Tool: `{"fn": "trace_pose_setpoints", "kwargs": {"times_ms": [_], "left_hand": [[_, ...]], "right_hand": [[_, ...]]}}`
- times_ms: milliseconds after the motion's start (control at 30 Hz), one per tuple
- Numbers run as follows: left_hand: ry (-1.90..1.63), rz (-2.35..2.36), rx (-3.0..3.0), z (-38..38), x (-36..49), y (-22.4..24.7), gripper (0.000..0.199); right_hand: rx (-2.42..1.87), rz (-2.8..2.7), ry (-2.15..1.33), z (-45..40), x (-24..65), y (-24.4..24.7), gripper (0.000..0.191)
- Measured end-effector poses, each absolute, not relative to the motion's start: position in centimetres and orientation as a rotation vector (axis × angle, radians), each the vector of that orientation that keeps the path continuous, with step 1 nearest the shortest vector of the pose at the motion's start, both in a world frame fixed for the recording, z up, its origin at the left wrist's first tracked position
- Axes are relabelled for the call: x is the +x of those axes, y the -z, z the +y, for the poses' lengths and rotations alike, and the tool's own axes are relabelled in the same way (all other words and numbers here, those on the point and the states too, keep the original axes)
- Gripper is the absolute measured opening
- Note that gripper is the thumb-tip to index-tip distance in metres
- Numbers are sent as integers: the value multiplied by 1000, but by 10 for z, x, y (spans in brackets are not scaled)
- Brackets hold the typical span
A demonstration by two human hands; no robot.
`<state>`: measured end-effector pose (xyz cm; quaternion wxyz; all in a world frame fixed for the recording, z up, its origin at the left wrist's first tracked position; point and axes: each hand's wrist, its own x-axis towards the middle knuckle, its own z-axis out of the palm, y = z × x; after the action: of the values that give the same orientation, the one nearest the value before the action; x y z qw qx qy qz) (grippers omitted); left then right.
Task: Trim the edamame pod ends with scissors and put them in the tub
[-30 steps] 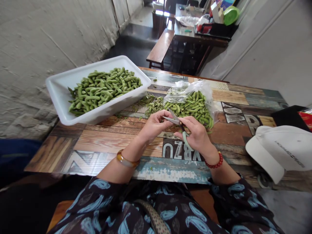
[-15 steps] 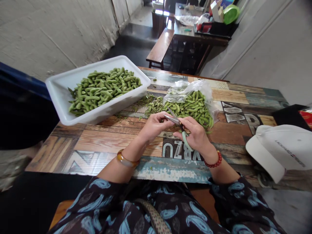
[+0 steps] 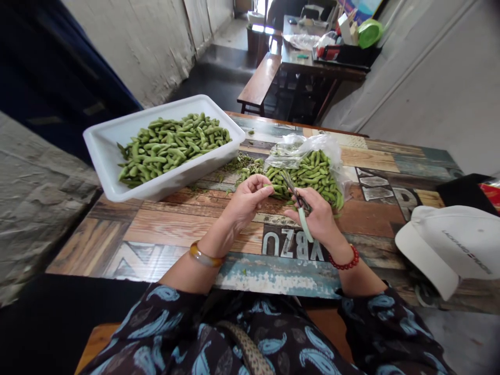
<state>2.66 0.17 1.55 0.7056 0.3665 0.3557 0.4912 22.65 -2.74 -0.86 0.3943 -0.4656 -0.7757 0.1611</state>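
Note:
Between the thumb and fingers of my left hand point(image 3: 252, 197) a green edamame pod point(image 3: 276, 187) is pinched, its tip sticking out to the right. My right hand point(image 3: 315, 211) is wrapped round a pair of scissors point(image 3: 303, 221) with pale green handles. Their dark blades point up and away, just right of the pod. Beyond both hands lies a heap of edamame pods point(image 3: 318, 174), partly under a clear plastic bag point(image 3: 328, 146). Small trimmed scraps point(image 3: 250, 169) are piled left of that heap.
A white plastic tub point(image 3: 167, 194) of edamame pods stands at the table's left. A white cap point(image 3: 449, 245) rests at the right edge. Past the wooden table point(image 3: 187, 224) are a bench point(image 3: 261, 83) and a second table point(image 3: 291, 60) with clutter.
The scissors have swung away from my left fingers, blades now pointing more forward. My hands are slightly farther apart, and the pod in my left hand now shows. The view has shifted a little.

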Motion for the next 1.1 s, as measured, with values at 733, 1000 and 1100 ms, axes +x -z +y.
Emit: {"fn": "trace_pose_setpoints", "kwargs": {"times_ms": [733,1000,1100], "left_hand": [[-1072,702,778,2,30,-9,33],[-1073,775,624,18,13,-15,21],[-1000,799,611,21,18,-17,26]], "right_hand": [[-1139,-2086,-372,-32,223,9,43],[-1215,-1921,-368,-28,233,5,43],[-1203,-1907,-434,-23,237,8,41]]}}
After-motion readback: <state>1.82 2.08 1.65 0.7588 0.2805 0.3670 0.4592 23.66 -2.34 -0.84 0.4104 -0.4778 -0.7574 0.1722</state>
